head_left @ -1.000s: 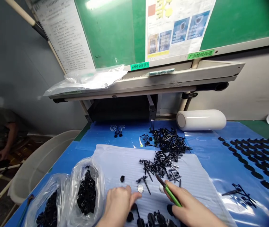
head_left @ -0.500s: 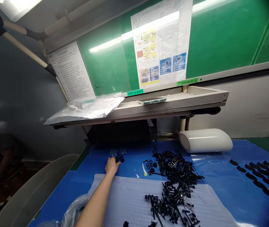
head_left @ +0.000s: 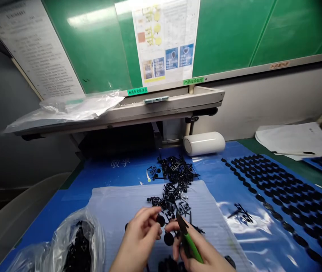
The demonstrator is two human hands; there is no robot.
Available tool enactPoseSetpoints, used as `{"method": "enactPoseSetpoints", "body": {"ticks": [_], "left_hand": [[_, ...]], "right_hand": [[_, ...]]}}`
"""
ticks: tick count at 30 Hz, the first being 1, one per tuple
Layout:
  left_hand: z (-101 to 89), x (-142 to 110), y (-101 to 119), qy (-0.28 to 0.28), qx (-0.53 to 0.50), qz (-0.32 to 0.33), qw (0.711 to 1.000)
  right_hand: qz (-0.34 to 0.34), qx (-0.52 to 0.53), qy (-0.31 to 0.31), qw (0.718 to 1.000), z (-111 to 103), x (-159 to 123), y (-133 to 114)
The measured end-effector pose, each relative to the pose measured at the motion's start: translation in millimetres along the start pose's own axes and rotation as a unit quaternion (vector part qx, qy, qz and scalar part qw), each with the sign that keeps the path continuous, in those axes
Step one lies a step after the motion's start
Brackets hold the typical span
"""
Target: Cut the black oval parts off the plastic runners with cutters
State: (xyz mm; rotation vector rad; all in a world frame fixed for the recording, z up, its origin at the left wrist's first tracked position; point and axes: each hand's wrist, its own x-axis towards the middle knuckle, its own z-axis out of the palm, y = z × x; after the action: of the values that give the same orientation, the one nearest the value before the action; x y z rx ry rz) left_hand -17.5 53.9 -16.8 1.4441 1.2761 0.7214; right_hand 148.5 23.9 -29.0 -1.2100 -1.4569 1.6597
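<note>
Small round black plastic disc (head_left: 160,220): pinched in the fingertips of the left hand (head_left: 141,236), low over the pale ribbed sheet (head_left: 115,200). Right hand (head_left: 197,251) is closed around green-handled cutters (head_left: 188,238), a second black disc (head_left: 168,238) at its fingertips. Heap of black plastic sprues (head_left: 175,177) lies just beyond.

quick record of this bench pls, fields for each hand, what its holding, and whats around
left hand: pinches a small black round part at its fingertips
right hand: grips a green-handled cutter, blade up
between the hands: a second black disc
ahead: pile of black plastic sprues on a white sheet
left: clear bag of black parts
right: rows of black discs on a blue mat
back: white cylinder
</note>
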Motion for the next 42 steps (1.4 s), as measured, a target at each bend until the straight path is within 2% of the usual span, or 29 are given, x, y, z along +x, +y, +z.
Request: {"method": "enactPoseSetpoints", "body": {"ticks": [4,8,12,14,17,20,23,26,31,36,40,42], "left_hand": [[26.7,-18,-17,0.150,-0.149,-0.062,0.975],[38.0,-25,-20,0.204,-0.127,-0.081,0.967],[29.1,-30,-8,0.257,-0.117,-0.088,0.955],[25.7,-33,-2,0.251,-0.167,-0.099,0.948],[27.8,-38,6,0.194,-0.253,-0.108,0.942],[33.4,-43,10,0.137,-0.283,-0.130,0.940],[36.6,-45,14,0.106,-0.321,-0.152,0.929],[37.2,-46,16,0.099,-0.348,-0.164,0.918],[38.5,-45,17,0.111,-0.373,-0.187,0.902],[41.5,-45,13,0.129,-0.374,-0.185,0.900],[41.0,-46,11,0.136,-0.383,-0.159,0.900],[38.8,-46,9,0.142,-0.385,-0.142,0.901]], "right_hand": [[-0.032,0.046,0.000,0.998,13,-7,-9],[-0.028,0.068,-0.066,0.995,16,-17,-9],[-0.015,0.019,-0.096,0.995,8,-30,-2],[0.001,-0.058,-0.082,0.995,4,-34,4],[0.019,-0.157,-0.072,0.985,2,-33,9],[-0.022,-0.172,-0.124,0.977,3,-28,4],[-0.068,-0.151,-0.164,0.972,4,-24,-2],[-0.080,-0.154,-0.178,0.969,3,-22,-3],[-0.058,-0.163,-0.202,0.964,6,-20,-4],[-0.058,-0.150,-0.160,0.974,11,-22,-4],[-0.041,-0.196,-0.144,0.969,13,-25,3],[-0.040,-0.233,-0.116,0.965,13,-25,7]]}}
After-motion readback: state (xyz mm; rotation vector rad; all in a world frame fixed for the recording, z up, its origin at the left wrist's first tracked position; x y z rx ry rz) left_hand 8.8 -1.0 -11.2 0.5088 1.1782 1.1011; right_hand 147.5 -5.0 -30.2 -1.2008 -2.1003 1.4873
